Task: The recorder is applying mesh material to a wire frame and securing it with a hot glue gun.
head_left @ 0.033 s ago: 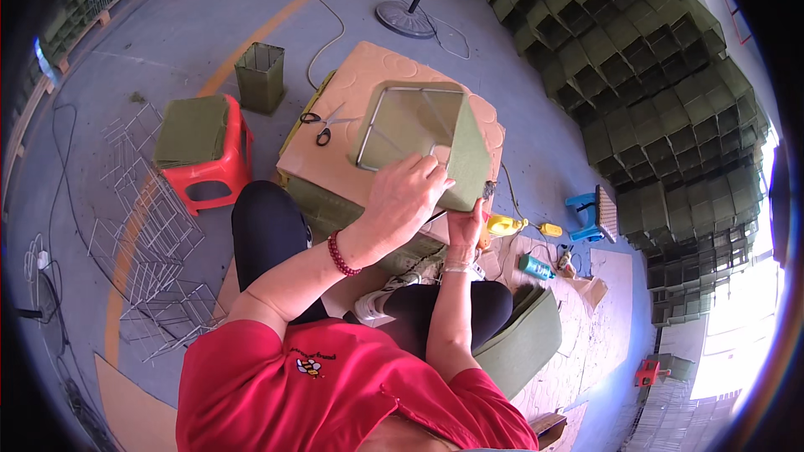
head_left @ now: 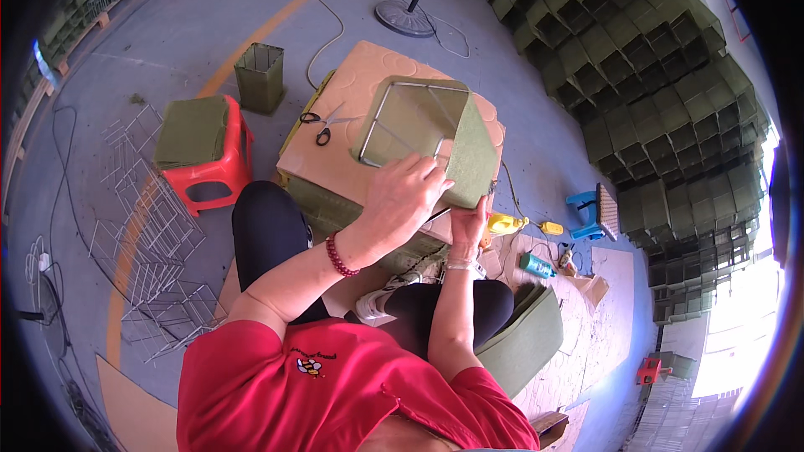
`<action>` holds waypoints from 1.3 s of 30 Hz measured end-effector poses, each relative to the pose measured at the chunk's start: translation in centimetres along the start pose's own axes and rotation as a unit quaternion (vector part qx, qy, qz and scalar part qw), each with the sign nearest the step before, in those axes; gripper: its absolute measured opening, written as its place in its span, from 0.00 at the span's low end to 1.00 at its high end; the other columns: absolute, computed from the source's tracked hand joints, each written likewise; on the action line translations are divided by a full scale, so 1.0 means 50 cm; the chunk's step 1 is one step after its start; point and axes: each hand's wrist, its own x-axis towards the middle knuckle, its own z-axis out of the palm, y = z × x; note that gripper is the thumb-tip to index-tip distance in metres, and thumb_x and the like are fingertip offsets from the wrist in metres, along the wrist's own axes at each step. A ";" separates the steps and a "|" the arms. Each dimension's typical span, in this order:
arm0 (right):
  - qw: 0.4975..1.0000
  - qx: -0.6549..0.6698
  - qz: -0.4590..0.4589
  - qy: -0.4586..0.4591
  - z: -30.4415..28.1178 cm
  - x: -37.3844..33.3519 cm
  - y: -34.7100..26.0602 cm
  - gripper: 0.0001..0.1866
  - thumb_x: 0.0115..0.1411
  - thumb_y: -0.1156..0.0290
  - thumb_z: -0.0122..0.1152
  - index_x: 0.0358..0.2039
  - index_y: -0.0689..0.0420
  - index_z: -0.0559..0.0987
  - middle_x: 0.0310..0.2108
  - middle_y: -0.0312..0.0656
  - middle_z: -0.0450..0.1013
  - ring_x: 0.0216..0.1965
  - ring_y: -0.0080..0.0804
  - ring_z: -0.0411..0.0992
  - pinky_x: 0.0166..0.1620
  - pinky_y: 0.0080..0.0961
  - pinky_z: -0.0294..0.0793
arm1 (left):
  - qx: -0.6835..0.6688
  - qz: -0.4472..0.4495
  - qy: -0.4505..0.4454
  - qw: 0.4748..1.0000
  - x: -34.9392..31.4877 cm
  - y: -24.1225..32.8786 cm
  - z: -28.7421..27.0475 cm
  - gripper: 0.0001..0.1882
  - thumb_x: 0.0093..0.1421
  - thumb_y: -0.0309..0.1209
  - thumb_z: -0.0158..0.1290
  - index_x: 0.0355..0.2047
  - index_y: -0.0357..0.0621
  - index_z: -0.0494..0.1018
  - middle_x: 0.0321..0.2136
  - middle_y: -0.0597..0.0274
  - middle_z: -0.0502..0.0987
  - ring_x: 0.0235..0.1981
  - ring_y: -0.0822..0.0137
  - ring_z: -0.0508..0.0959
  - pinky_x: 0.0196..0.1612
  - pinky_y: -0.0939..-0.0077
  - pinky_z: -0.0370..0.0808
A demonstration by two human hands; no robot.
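Note:
A green, fabric-covered wire-frame box [head_left: 474,146] is held tilted above a cardboard-topped work surface [head_left: 352,71], its open mouth showing metal rods inside. My left hand [head_left: 404,197] is closed at the near rim, fingers pinched against the covering's edge. Supporting the box from below at its near right corner is my right hand [head_left: 469,226], its fingers partly hidden behind the green side. Black-handled scissors [head_left: 325,125] lie spread on the cardboard, left of the box.
Left stands a red stool [head_left: 205,172] with green sheets [head_left: 191,131] on top, a green box [head_left: 260,79] behind it. Bare wire frames [head_left: 146,201] cover the floor. Stacked green boxes [head_left: 620,67] rise at right. A yellow bottle [head_left: 505,224] and teal bottle [head_left: 536,265] lie near my right hand.
The box has turned and tipped slightly, so its rim and inner rods sit at a different angle. Both hands keep their hold, shifting very little.

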 end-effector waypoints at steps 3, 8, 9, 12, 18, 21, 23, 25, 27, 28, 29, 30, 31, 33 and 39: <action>0.999 -0.018 -0.035 -0.030 0.026 0.017 -0.037 0.24 0.66 0.61 0.53 0.59 0.57 0.66 0.59 0.41 0.66 0.61 0.40 0.62 0.65 0.45 0.55 | -0.019 -0.001 0.028 0.999 -0.023 -0.024 -0.007 0.10 0.52 0.30 0.62 0.22 0.41 0.72 0.23 0.62 0.72 0.26 0.61 0.75 0.28 0.67 0.72; 0.987 -0.126 -0.075 -0.062 0.071 0.033 -0.094 0.17 0.65 0.71 0.53 0.52 0.65 0.72 0.50 0.46 0.73 0.53 0.39 0.70 0.58 0.42 0.66 | -0.114 -0.158 -0.008 0.981 -0.097 -0.112 0.001 0.11 0.56 0.29 0.60 0.22 0.35 0.71 0.20 0.59 0.72 0.19 0.63 0.71 0.25 0.70 0.66; 0.983 -0.158 -0.081 -0.052 0.082 0.036 -0.098 0.14 0.64 0.72 0.54 0.48 0.65 0.75 0.47 0.45 0.74 0.49 0.35 0.72 0.55 0.35 0.69 | -0.148 -0.199 -0.014 0.969 -0.114 -0.132 0.009 0.13 0.57 0.28 0.60 0.21 0.34 0.70 0.18 0.61 0.70 0.17 0.69 0.68 0.22 0.73 0.63; 0.966 -0.245 -0.077 -0.018 0.119 0.037 -0.106 0.11 0.63 0.71 0.57 0.41 0.65 0.79 0.39 0.40 0.77 0.41 0.27 0.74 0.47 0.25 0.72 | -0.315 -0.337 -0.040 0.886 -0.169 -0.192 0.036 0.17 0.59 0.30 0.59 0.18 0.37 0.66 0.14 0.75 0.57 0.19 0.83 0.56 0.20 0.81 0.53; 0.871 -0.489 -0.030 -0.040 0.211 -0.007 -0.117 0.11 0.58 0.70 0.65 0.23 0.61 0.78 0.22 0.30 0.71 0.25 0.17 0.63 0.29 0.21 0.62 | -0.436 -0.524 -0.007 0.731 -0.269 -0.258 0.094 0.09 0.61 0.30 0.58 0.24 0.46 0.71 0.24 0.76 0.69 0.28 0.84 0.67 0.33 0.86 0.64; 0.694 -0.698 -0.125 -0.126 0.272 -0.043 -0.122 0.16 0.57 0.66 0.67 0.21 0.63 0.74 0.17 0.35 0.64 0.24 0.23 0.61 0.29 0.26 0.62 | -0.477 -0.535 0.000 0.698 -0.304 -0.278 0.097 0.04 0.62 0.28 0.55 0.30 0.48 0.72 0.32 0.72 0.74 0.36 0.80 0.74 0.43 0.81 0.73; 0.702 -0.662 -0.163 -0.204 0.312 -0.069 -0.108 0.20 0.55 0.62 0.67 0.21 0.65 0.70 0.17 0.43 0.59 0.25 0.32 0.61 0.30 0.31 0.64 | -0.498 -0.548 0.049 0.670 -0.319 -0.289 0.095 0.03 0.63 0.27 0.54 0.31 0.47 0.72 0.32 0.73 0.74 0.36 0.79 0.74 0.44 0.81 0.72; 0.633 -0.695 -0.214 -0.266 0.345 -0.084 -0.100 0.20 0.58 0.61 0.63 0.19 0.63 0.68 0.18 0.47 0.63 0.25 0.44 0.64 0.33 0.37 0.65 | -0.473 -0.568 0.040 0.673 -0.329 -0.297 0.093 0.02 0.64 0.29 0.53 0.34 0.46 0.73 0.32 0.74 0.74 0.37 0.80 0.73 0.45 0.83 0.70; 0.617 -0.692 -0.246 -0.282 0.367 -0.098 -0.089 0.18 0.58 0.62 0.61 0.19 0.62 0.70 0.18 0.45 0.65 0.25 0.45 0.66 0.34 0.37 0.66 | -0.484 -0.556 0.044 0.674 -0.334 -0.302 0.092 0.02 0.64 0.28 0.52 0.33 0.46 0.72 0.33 0.73 0.74 0.38 0.80 0.73 0.45 0.82 0.70; 0.628 -0.684 -0.249 -0.274 0.374 -0.099 -0.085 0.18 0.58 0.62 0.61 0.19 0.62 0.70 0.18 0.45 0.65 0.25 0.45 0.66 0.34 0.37 0.66 | -0.483 -0.561 0.042 0.671 -0.336 -0.303 0.091 0.01 0.65 0.27 0.51 0.34 0.45 0.71 0.34 0.72 0.74 0.40 0.79 0.73 0.46 0.81 0.70; 0.632 -0.676 -0.258 -0.277 0.377 -0.099 -0.082 0.18 0.58 0.62 0.61 0.19 0.62 0.70 0.17 0.44 0.64 0.24 0.44 0.66 0.34 0.37 0.66 | -0.479 -0.564 0.040 0.672 -0.337 -0.304 0.090 0.01 0.65 0.27 0.51 0.34 0.45 0.71 0.34 0.72 0.74 0.40 0.79 0.73 0.46 0.81 0.70; 0.635 -0.670 -0.269 -0.276 0.380 -0.098 -0.078 0.18 0.57 0.62 0.61 0.18 0.61 0.70 0.17 0.43 0.64 0.23 0.44 0.66 0.33 0.36 0.66 | -0.490 -0.563 0.042 0.664 -0.338 -0.305 0.090 0.01 0.65 0.27 0.50 0.34 0.45 0.71 0.34 0.72 0.74 0.40 0.78 0.73 0.47 0.80 0.70; 0.639 -0.666 -0.269 -0.276 0.380 -0.096 -0.073 0.18 0.57 0.62 0.61 0.18 0.61 0.70 0.17 0.43 0.64 0.23 0.44 0.66 0.33 0.36 0.66 | -0.497 -0.567 0.040 0.655 -0.339 -0.306 0.089 0.01 0.65 0.27 0.50 0.34 0.45 0.71 0.34 0.71 0.74 0.40 0.77 0.73 0.48 0.79 0.70; 0.655 -0.636 -0.300 -0.276 0.379 -0.093 -0.061 0.19 0.57 0.61 0.61 0.18 0.60 0.71 0.16 0.42 0.64 0.22 0.44 0.66 0.32 0.36 0.67 | -0.500 -0.562 0.038 0.658 -0.338 -0.308 0.089 0.01 0.65 0.27 0.50 0.35 0.45 0.71 0.35 0.70 0.74 0.40 0.76 0.74 0.49 0.77 0.70; 0.620 -0.669 -0.328 -0.244 0.362 -0.098 -0.050 0.20 0.54 0.58 0.64 0.16 0.58 0.70 0.16 0.40 0.65 0.22 0.41 0.67 0.32 0.35 0.67 | -0.504 -0.560 0.042 0.656 -0.342 -0.315 0.094 0.02 0.66 0.28 0.49 0.36 0.44 0.70 0.37 0.68 0.75 0.42 0.74 0.74 0.50 0.75 0.71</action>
